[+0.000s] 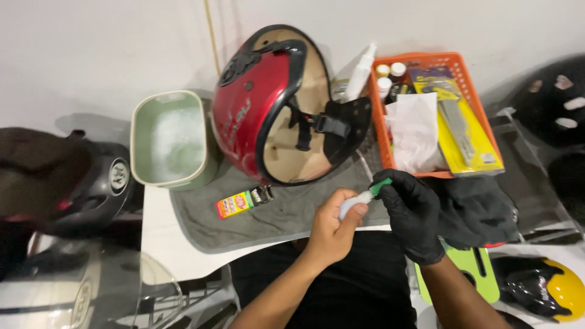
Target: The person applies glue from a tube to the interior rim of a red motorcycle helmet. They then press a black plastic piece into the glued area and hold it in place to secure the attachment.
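your left hand (332, 222) wraps the small white tube (353, 204) just below the red helmet (268, 103); your gloved right hand (411, 210) pinches its green cap (382, 186), not yet off.

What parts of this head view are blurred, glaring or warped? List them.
Head view: the glossy red open-face helmet carries soft highlights; the clear visor at lower left shows streaky reflections; the dark helmet at left is soft; the orange plastic basket leans outward from wide-angle distortion; the bare left hand and black-gloved right hand look reasonably sharp.
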